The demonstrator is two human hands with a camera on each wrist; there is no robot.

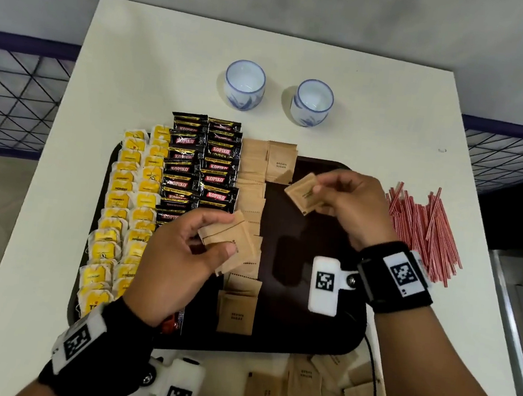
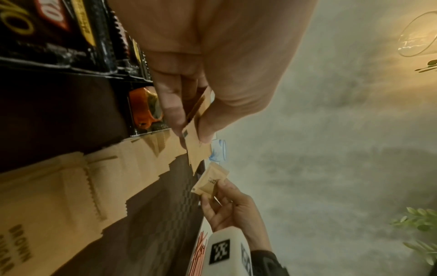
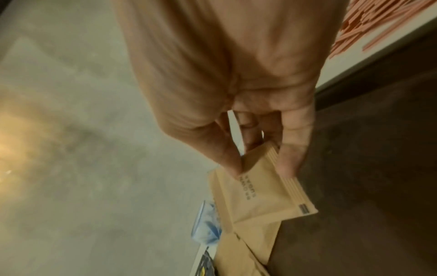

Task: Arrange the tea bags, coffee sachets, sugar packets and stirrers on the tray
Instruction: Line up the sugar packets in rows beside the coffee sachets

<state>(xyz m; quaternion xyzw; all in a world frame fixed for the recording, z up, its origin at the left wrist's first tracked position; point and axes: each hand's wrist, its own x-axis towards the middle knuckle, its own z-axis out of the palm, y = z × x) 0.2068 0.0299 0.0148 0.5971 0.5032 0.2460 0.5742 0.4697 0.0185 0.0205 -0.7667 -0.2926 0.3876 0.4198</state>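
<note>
A dark tray (image 1: 304, 331) carries two rows of yellow tea bags (image 1: 122, 215), two rows of black coffee sachets (image 1: 202, 165) and a column of brown sugar packets (image 1: 240, 292). My left hand (image 1: 183, 254) pinches a small stack of brown sugar packets (image 1: 233, 240) (image 2: 196, 149) above that column. My right hand (image 1: 346, 203) pinches one brown sugar packet (image 1: 302, 192) (image 3: 260, 196) over the tray's far middle, near a second short pile of sugar packets (image 1: 281, 163). Red-and-white stirrers (image 1: 421, 230) lie in a heap on the table right of the tray.
Two white-and-blue cups (image 1: 244, 84) (image 1: 314, 101) stand beyond the tray. Loose brown sugar packets (image 1: 313, 393) lie on the table near the front edge. A black cable (image 1: 372, 370) runs across them. The table edge drops off on the right.
</note>
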